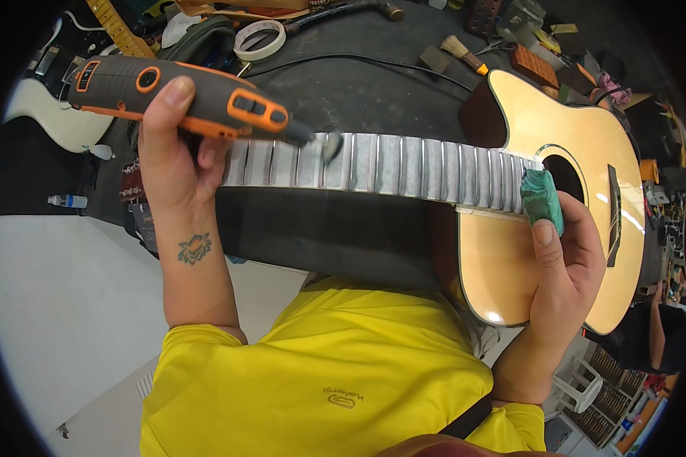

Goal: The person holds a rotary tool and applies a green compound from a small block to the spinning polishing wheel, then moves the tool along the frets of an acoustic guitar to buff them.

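Note:
My left hand grips a black and orange rotary tool, thumb along its near side. The tool's small round wheel, slightly blurred, is over the middle of the guitar neck; I cannot tell whether it touches. Silvery strips cover the fingerboard between the metal frets. Between the thumb and fingers of my right hand is a green block of polishing compound, held at the body end of the fingerboard, beside the soundhole. The acoustic guitar's pale wooden top lies face up beneath that hand.
The guitar lies across a dark workbench. Beyond it are a tape roll, a black cable, a brush and an orange-brown perforated block. A white electric guitar body is at left. Another person's arm shows at far right.

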### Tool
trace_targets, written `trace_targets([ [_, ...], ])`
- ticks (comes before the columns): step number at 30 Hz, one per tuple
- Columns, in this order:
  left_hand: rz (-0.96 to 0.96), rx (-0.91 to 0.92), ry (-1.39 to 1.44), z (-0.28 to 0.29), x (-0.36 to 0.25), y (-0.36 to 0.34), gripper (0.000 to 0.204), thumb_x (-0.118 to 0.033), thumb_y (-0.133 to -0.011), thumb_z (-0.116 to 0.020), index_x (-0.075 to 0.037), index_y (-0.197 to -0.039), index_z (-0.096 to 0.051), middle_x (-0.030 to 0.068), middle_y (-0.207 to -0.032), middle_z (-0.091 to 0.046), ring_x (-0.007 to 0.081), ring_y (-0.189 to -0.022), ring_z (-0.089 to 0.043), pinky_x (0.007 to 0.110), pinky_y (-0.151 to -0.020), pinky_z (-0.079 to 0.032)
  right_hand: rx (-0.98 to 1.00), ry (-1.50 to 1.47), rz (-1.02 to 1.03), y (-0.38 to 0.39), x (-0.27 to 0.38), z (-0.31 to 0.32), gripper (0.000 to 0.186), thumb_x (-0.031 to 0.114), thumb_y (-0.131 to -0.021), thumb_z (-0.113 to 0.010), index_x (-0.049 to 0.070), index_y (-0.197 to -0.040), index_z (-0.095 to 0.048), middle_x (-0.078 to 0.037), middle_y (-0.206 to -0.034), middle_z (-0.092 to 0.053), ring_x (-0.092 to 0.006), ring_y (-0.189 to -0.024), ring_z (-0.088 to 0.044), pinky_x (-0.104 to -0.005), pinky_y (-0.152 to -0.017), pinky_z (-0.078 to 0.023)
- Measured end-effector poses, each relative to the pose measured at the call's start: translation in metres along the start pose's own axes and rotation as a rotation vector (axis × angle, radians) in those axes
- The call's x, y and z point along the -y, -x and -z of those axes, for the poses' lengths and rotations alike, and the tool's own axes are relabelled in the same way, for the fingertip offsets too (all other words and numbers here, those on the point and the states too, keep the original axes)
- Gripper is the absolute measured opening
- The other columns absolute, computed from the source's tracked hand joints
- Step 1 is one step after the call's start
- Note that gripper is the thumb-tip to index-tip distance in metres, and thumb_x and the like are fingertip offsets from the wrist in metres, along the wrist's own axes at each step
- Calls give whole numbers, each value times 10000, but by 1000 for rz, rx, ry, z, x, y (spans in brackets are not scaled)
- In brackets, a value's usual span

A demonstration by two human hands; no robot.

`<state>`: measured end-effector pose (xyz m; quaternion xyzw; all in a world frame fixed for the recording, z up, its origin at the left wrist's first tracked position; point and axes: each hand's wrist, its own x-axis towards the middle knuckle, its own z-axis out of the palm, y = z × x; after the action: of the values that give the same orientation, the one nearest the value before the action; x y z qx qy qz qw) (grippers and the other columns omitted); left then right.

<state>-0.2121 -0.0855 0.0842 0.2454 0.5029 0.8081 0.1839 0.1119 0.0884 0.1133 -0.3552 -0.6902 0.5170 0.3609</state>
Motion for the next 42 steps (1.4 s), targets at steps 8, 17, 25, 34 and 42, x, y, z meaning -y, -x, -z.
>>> trace_targets([
  [8,1,25,49,5,0,1,441,-300,-929,-644,118,-1072,-639,246,-932,-725,87,-408,-489,168,-361,-410,1,16,12,1,-1,1,352,134,-942,-758,-45,-1214,-623,-37,-1052,-648,-95,-933,-577,-218,-845,-448],
  [17,34,108,92,10,-3,9,497,-318,-923,-635,143,-1106,-621,254,-905,-716,93,-394,-470,181,-347,-389,0,8,11,1,-1,1,355,133,-948,-753,-48,-1223,-619,-44,-1070,-650,-99,-945,-576,-223,-854,-446],
  [25,44,171,123,13,0,10,536,-331,-913,-643,171,-1098,-607,246,-860,-698,84,-391,-447,193,-327,-349,3,6,13,0,-2,1,358,128,-945,-753,-49,-1225,-618,-49,-1083,-652,-103,-958,-583,-229,-868,-452],
  [34,10,-7,30,9,-2,8,598,-370,-875,-670,176,-1104,-588,218,-792,-672,67,-384,-439,174,-329,-357,-9,-11,7,1,-2,-1,362,120,-946,-747,-56,-1233,-616,-52,-1088,-652,-112,-973,-583,-235,-885,-450],
  [42,62,107,47,12,-4,12,599,-393,-860,-679,162,-1077,-617,224,-809,-679,69,-377,-421,181,-314,-332,-12,-1,12,1,-3,0,356,107,-946,-742,-58,-1235,-616,-53,-1094,-650,-113,-983,-582,-239,-892,-446],
])
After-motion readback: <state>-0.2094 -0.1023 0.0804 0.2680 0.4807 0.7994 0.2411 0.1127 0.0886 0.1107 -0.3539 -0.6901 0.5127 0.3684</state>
